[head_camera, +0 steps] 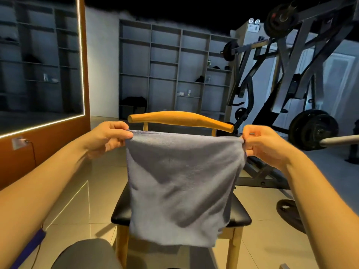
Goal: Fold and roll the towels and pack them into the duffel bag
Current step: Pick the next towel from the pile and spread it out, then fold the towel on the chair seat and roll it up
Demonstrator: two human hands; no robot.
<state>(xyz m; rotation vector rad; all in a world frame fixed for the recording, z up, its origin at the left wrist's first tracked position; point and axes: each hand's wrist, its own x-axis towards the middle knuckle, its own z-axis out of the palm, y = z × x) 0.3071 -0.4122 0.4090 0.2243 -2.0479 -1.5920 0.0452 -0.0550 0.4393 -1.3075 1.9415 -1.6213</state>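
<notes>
A grey towel (180, 183) hangs in the air in front of me, stretched flat between both hands over a chair. My left hand (110, 135) pinches its upper left corner. My right hand (262, 144) pinches its upper right corner. The towel's lower edge drops past the front of the chair seat. No duffel bag is in view.
A wooden chair (182, 118) with a black seat (121, 212) stands directly ahead on the tiled floor. A weight machine (291, 74) with plates (312, 129) fills the right side, and a loose plate (287, 210) lies on the floor. Shelving (174, 70) lines the back wall; a mirror (38, 61) is at left.
</notes>
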